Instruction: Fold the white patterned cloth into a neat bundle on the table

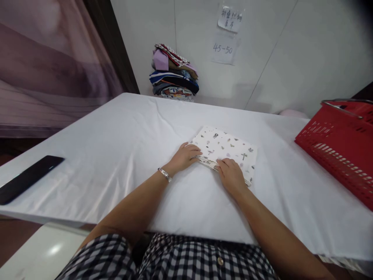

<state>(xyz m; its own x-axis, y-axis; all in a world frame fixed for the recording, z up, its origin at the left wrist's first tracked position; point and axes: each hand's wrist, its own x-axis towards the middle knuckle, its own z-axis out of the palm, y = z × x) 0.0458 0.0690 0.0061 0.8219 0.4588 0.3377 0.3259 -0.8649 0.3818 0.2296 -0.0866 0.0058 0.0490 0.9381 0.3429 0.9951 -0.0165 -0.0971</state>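
Note:
A folded white cloth (224, 146) printed with small plants and animals lies on the table in front of me, its stacked layers showing along the near edge. My left hand (186, 156) grips its near left corner, fingers on top and curled at the edge; a silver bracelet circles that wrist. Farther right on the same near edge, my right hand (232, 174) holds the layers, with its fingertips bent over them. The undersides of both hands are hidden.
A white sheet covers the table (110, 144). A black phone (29, 177) lies at the left edge, and a red plastic basket (340, 144) stands at the right. Behind the table's far edge is a pile of folded fabrics (175, 76) against the wall. A curtain (52, 66) hangs at the left.

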